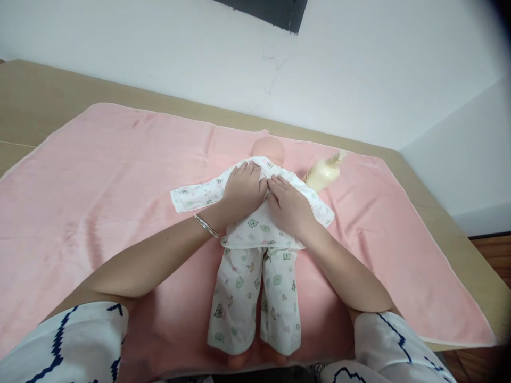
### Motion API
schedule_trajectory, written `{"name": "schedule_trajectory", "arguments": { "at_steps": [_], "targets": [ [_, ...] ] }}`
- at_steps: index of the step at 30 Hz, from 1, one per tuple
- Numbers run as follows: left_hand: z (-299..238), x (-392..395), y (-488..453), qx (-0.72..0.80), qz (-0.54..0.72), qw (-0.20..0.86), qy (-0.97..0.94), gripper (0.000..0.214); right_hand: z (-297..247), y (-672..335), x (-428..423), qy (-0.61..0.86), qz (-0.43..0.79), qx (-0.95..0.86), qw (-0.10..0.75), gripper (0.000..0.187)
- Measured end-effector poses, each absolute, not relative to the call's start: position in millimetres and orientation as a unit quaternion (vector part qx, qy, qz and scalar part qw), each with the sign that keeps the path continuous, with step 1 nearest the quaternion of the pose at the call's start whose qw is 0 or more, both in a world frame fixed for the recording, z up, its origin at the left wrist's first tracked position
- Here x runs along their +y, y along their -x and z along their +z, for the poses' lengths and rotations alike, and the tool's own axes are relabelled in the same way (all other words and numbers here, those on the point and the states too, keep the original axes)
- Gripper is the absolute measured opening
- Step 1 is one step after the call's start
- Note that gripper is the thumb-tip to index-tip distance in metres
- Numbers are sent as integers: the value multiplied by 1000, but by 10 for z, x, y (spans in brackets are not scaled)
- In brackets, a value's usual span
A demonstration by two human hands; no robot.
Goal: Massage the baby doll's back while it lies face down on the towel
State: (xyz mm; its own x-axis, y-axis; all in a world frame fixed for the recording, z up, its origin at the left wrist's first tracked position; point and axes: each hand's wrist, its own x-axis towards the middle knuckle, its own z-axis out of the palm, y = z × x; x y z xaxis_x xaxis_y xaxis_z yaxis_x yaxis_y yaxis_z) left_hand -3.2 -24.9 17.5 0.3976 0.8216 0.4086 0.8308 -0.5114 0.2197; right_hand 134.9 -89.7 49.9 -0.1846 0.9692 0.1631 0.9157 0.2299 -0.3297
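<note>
A baby doll (268, 149) lies stretched out, its smooth bald head away from me and its feet near the front edge. It wears a white long-sleeved top (255, 226) and matching trousers (237, 295), both with a small green animal print. My left hand (244, 187) lies flat on the upper part of the top, fingers extended toward the head. Beside it, my right hand (290, 205) also rests flat on the top, thumbs close together at the middle. Neither hand grasps anything. No face shows on the doll.
A pink blanket (131, 186) covers much of the wooden table (43, 88). Just right of the doll's shoulder lies a pale yellow bottle (324, 173) with a light-coloured top. A white wall (179, 58) rises behind the table, with a dark panel (275, 11) on it.
</note>
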Motion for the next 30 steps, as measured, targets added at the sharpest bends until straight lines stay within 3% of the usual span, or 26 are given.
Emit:
{"name": "schedule_trajectory", "arguments": {
  "at_steps": [7, 11, 17, 23, 30],
  "targets": [
    [248, -632, -57, -452, -243, 58, 857, 42, 263, -1638, -472, 602, 53, -762, 233, 57],
    [241, -401, 1, -473, -247, -3, 846, 35, 297, -1472, -661, 624, 2, -755, 203, 55],
    [112, -137, 19, -511, -280, -67, 810, 49, 475, -1299, -954, 627, 9, -763, 157, 46],
    [12, -156, -3, -498, -329, -76, 798, 49, 362, -1512, -630, 616, 53, -760, 199, 52],
    [-27, -120, 1, -490, -354, -90, 792, 46, 255, -1561, -549, 614, 13, -760, 214, 54]
  ]
}}
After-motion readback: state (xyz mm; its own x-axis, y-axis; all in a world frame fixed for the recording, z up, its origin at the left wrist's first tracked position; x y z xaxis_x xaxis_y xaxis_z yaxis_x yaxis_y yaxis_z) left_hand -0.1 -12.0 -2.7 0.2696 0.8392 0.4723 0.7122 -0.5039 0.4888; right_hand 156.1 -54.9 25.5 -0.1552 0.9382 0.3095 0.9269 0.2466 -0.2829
